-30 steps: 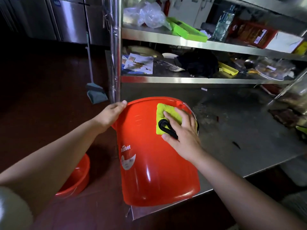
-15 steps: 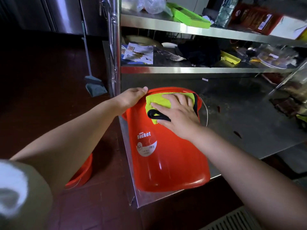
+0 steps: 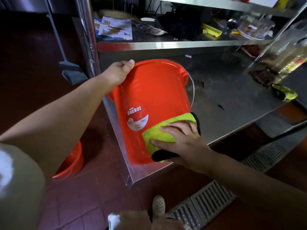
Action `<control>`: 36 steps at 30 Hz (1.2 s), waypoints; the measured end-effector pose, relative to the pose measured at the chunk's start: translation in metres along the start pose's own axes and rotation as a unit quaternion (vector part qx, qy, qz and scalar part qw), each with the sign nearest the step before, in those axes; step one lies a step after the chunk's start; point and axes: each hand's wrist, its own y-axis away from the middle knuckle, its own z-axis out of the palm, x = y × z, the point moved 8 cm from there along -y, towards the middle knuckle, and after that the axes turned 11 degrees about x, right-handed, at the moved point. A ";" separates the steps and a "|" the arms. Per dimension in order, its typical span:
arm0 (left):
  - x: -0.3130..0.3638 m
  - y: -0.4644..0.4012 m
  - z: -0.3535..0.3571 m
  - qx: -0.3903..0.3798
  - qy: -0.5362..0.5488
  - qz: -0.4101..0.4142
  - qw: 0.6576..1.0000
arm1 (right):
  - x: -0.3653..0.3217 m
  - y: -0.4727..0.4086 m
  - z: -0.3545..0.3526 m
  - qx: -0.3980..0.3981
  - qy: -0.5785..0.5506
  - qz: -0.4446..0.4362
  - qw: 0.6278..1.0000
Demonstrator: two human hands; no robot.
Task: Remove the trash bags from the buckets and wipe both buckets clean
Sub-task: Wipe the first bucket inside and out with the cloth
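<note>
The cloth (image 3: pixel 167 128) has travelled the full length of the bucket (image 3: pixel 154 100): a moment ago it was pressed up by the rim, and it now sits at the base end of the outer wall, just beside the printed label (image 3: pixel 137 118). The right hand (image 3: pixel 184 143) lies flat over the cloth, fingers spread and nearly straight, pressing it against the plastic rather than clutching it; a black-edged part of the cloth hangs out beneath the palm.

The left hand (image 3: pixel 118 73) grips the bucket's rim on the far left side, thumb over the lip and fingers curled behind, holding the bucket tilted with its mouth turned away from the person. Its base rests near the front corner of the steel counter (image 3: pixel 232 103). The wire handle (image 3: pixel 192 90) hangs loose along the right side.

No bag shows on this bucket, though its inside faces away and cannot be checked. I judge the stroke along the outer wall to be complete on this face; the remaining faces and the base probably still need wiping.

A second red bucket (image 3: pixel 71 165) stands on the tiled floor (image 3: pixel 86 201), partly hidden behind the left arm. Whether it holds a bag cannot be told. Another yellow-green cloth (image 3: pixel 284 94) lies well apart at the counter's right end.
</note>
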 end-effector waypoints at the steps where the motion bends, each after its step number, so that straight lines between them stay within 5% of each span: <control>1: -0.001 0.001 -0.004 0.004 -0.007 0.000 1.000 | 0.002 -0.007 0.000 -0.001 0.005 -0.024 1.000; 5: -0.002 0.004 -0.010 -0.001 0.007 0.001 1.000 | 0.024 -0.056 0.010 0.013 0.013 -0.061 0.998; 13: -0.012 -0.005 -0.006 0.030 0.056 -0.020 0.998 | 0.105 -0.160 0.032 0.044 0.021 0.067 0.997; 19: -0.020 -0.005 -0.005 0.090 0.125 -0.055 0.987 | 0.085 -0.111 0.028 0.052 -0.031 0.046 0.997; 27: -0.017 -0.002 -0.005 0.042 0.123 -0.073 0.989 | 0.042 -0.010 0.018 0.062 -0.121 -0.034 0.990; 32: -0.026 -0.006 -0.006 0.040 0.139 -0.097 0.985 | 0.051 -0.037 0.022 0.094 -0.106 -0.082 0.986; 36: -0.031 -0.010 -0.006 0.068 0.191 -0.102 0.974 | 0.097 -0.097 0.024 0.131 -0.089 0.000 0.987</control>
